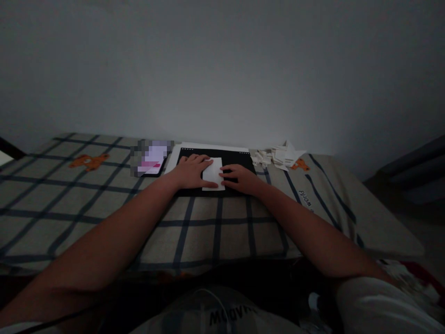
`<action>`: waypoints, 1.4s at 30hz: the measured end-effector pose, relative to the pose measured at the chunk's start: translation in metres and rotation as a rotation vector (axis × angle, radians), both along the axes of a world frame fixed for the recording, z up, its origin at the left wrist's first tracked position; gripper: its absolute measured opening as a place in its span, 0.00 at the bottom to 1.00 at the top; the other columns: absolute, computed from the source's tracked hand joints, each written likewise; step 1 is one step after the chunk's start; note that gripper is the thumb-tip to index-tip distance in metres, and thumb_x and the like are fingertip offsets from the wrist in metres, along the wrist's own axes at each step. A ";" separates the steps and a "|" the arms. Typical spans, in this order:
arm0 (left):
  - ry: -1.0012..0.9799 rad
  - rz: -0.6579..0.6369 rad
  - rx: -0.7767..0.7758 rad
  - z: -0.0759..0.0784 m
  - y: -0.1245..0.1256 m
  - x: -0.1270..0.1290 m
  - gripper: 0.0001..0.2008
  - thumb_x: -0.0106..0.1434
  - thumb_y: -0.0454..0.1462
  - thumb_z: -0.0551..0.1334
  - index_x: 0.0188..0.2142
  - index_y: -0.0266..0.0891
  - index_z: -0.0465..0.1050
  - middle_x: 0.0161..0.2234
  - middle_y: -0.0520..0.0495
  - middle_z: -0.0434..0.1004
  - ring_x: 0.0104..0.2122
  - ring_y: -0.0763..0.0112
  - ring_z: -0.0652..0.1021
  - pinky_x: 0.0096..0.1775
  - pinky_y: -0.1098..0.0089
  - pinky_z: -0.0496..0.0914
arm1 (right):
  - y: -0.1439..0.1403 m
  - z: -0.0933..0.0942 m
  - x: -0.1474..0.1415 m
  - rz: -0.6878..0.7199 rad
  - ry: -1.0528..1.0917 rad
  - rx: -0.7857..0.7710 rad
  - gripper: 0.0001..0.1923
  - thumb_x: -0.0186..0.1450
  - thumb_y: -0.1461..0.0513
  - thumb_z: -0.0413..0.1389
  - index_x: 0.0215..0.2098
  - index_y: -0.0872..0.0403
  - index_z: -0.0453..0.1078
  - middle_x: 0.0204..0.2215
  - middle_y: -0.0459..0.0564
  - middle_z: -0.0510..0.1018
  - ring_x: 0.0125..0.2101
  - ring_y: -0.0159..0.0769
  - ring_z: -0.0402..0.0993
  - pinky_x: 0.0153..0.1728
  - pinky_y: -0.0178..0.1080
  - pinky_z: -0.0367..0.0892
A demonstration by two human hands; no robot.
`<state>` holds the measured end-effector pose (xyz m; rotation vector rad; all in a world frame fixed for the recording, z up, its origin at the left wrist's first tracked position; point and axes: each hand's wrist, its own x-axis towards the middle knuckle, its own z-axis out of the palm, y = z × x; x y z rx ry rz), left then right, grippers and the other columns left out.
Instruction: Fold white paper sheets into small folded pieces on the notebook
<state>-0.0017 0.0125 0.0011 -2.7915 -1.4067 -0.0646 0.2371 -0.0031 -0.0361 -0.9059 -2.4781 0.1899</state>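
Observation:
A small white sheet of paper [212,172], upright and rectangular in shape, lies flat on a black board [189,191]. My left hand [191,170] rests over its left side, fingers spread, with the thumb along the near edge and the fingertips at the far edge. My right hand [241,178] touches the right edge of the paper with its fingertips, the fingers apart. Neither hand is closed around anything. Part of the paper's left side is hidden under my left hand.
Left of the board lies a phone [153,157] with a lit screen, partly pixelated. Folded white paper pieces [281,155] are heaped to the right. A checked cloth [104,199] covers the table, which stands against a grey wall [215,69].

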 end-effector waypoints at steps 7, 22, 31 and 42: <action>-0.089 -0.009 0.097 -0.003 0.009 0.001 0.30 0.64 0.57 0.52 0.58 0.45 0.67 0.59 0.44 0.65 0.56 0.51 0.65 0.51 0.56 0.60 | 0.000 -0.002 0.000 -0.011 -0.002 0.019 0.15 0.66 0.58 0.57 0.49 0.53 0.76 0.53 0.57 0.74 0.53 0.43 0.70 0.54 0.50 0.65; -0.109 0.063 -0.002 -0.002 0.014 0.001 0.36 0.57 0.62 0.56 0.59 0.47 0.65 0.61 0.44 0.62 0.58 0.49 0.63 0.53 0.53 0.60 | 0.001 -0.001 -0.001 0.001 -0.001 0.009 0.15 0.66 0.58 0.57 0.49 0.54 0.76 0.53 0.58 0.74 0.53 0.44 0.69 0.54 0.50 0.64; -0.122 0.062 -0.005 -0.003 0.016 0.000 0.35 0.58 0.62 0.55 0.59 0.48 0.66 0.61 0.45 0.62 0.58 0.50 0.62 0.53 0.53 0.60 | 0.000 0.002 -0.001 0.006 0.011 0.001 0.15 0.66 0.58 0.57 0.49 0.53 0.76 0.53 0.58 0.74 0.53 0.44 0.69 0.54 0.51 0.64; -0.238 0.168 0.146 -0.009 0.015 0.013 0.19 0.67 0.50 0.54 0.48 0.46 0.75 0.53 0.45 0.72 0.51 0.54 0.69 0.49 0.55 0.61 | -0.001 0.003 -0.001 -0.012 -0.001 -0.017 0.16 0.65 0.58 0.57 0.50 0.53 0.75 0.54 0.58 0.74 0.54 0.45 0.69 0.54 0.53 0.64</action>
